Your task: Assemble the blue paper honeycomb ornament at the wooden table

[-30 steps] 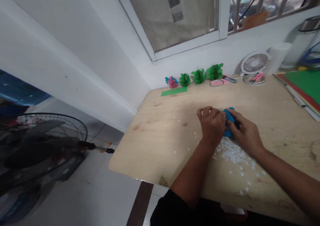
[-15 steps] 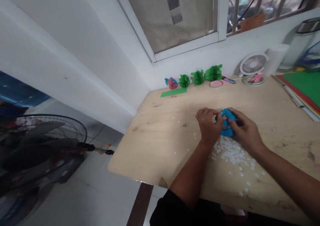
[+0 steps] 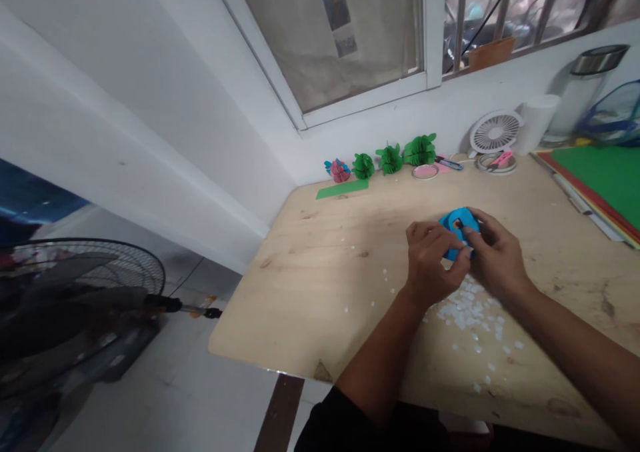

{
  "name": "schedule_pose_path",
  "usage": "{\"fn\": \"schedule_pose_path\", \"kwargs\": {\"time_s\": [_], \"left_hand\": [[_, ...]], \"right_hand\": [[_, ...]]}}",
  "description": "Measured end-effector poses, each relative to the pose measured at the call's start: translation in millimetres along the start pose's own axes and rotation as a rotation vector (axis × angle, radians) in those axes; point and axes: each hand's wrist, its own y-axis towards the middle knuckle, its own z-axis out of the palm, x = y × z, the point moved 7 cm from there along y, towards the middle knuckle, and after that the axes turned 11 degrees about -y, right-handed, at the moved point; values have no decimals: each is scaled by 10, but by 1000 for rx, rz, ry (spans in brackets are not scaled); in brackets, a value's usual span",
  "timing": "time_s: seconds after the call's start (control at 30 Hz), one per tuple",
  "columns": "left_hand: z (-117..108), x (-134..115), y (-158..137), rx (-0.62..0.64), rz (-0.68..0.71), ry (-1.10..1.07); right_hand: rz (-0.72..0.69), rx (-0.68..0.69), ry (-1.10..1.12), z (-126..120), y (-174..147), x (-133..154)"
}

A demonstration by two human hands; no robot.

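A blue paper piece (image 3: 453,220), layered and curved, with a small dark and orange patch on its face, is up over the table. My right hand (image 3: 497,249) grips its right side, thumb pressed on the front. At the lower edge of the paper, my left hand (image 3: 434,260) has thumb and forefinger pinched together. A tiny whitish bit shows at those fingertips, too small to make out well. Below both hands, many small white paper bits (image 3: 465,309) lie scattered on the wooden table (image 3: 310,272).
Along the wall stand several green folded-paper figures (image 3: 420,149) and a pink-and-blue one (image 3: 339,171). A green strip (image 3: 343,189) lies before them. Farther right are a cutter (image 3: 449,163), tape rolls (image 3: 497,163), a small white fan (image 3: 495,132) and coloured paper sheets (image 3: 603,175). A floor fan (image 3: 85,272) stands left.
The blue paper has turned and risen slightly in my right hand. My left hand has shifted right, its pinching fingertips now at the paper's lower edge. The whole view has moved a little.
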Motion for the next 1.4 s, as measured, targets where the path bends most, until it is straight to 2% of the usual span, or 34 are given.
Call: {"fn": "schedule_pose_path", "kwargs": {"time_s": [0.1, 0.23, 0.53, 0.73, 0.93, 1.17, 1.4], "left_hand": [[54, 38, -21, 5, 7, 98], [62, 72, -47, 11, -39, 123], [86, 90, -57, -11, -64, 96], [166, 182, -88, 39, -129, 167], [211, 156, -97, 59, -143, 238], [223, 157, -104, 60, -231, 227], [234, 157, -100, 95, -249, 255]], "right_hand": [[76, -70, 41, -33, -7, 10], [111, -77, 52, -34, -21, 64], [94, -112, 81, -50, -19, 85], [76, -116, 57, -50, -35, 110], [91, -116, 37, -45, -49, 86], [87, -138, 46, -39, -52, 51], [70, -158, 16, -36, -78, 103]]}}
